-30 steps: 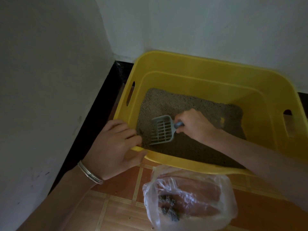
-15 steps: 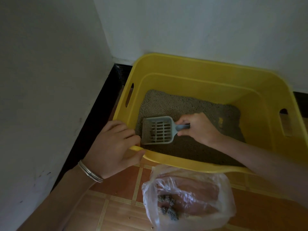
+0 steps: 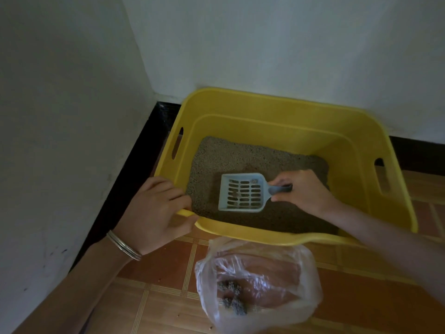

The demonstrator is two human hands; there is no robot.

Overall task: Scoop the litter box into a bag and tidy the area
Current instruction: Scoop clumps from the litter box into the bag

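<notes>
A yellow litter box (image 3: 277, 109) stands in a room corner, holding grey litter (image 3: 228, 155). My right hand (image 3: 303, 191) grips the handle of a pale blue slotted scoop (image 3: 243, 192), held level just above the litter with a few small clumps on it. My left hand (image 3: 156, 208), a silver bangle on its wrist, clasps the box's near-left rim. In front of the box an open clear plastic bag (image 3: 260, 280) lies on the floor with dark litter clumps (image 3: 232, 297) inside.
White walls (image 3: 72, 92) close in at the left and behind the box, with a black skirting (image 3: 134, 165) along their base. The floor (image 3: 156, 297) is orange-brown tile, with a few stray grains near the bag.
My right hand has lifted the scoop out of the litter and levelled it, drawing it slightly right. Loose litter has sifted through, leaving small clumps. My left hand stays on the rim.
</notes>
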